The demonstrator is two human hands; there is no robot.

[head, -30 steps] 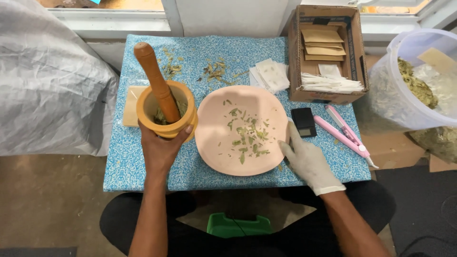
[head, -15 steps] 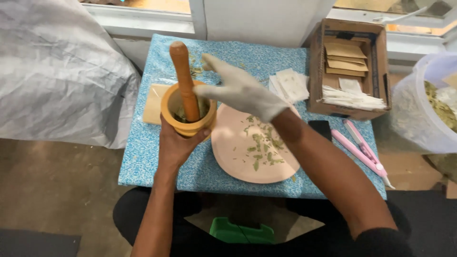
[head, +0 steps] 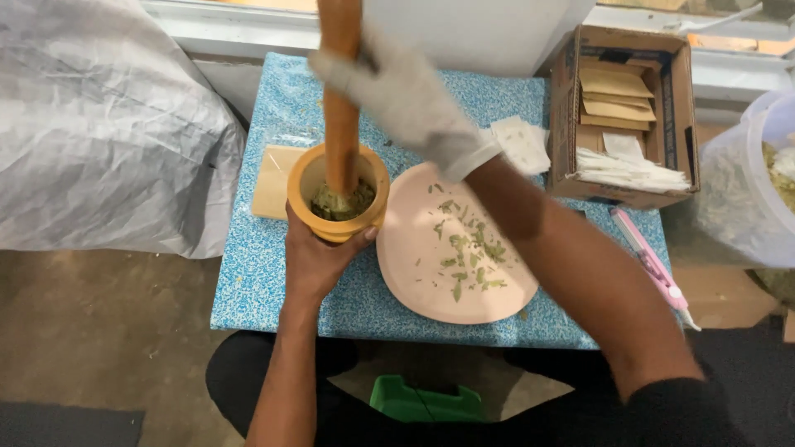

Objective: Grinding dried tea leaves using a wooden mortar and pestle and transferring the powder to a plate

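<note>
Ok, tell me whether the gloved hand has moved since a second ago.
Yes. The gloved right hand left the table edge beside the pink plate and now grips the pestle over the mortar.

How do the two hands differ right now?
The right hand wears a white glove; the left hand is bare. The right hand grips the wooden pestle high above the table; the left hand cups the wooden mortar low, from the near side. The right arm crosses over the pink plate; the left arm comes straight up from below. Both hold parts of the same grinding set.
</note>
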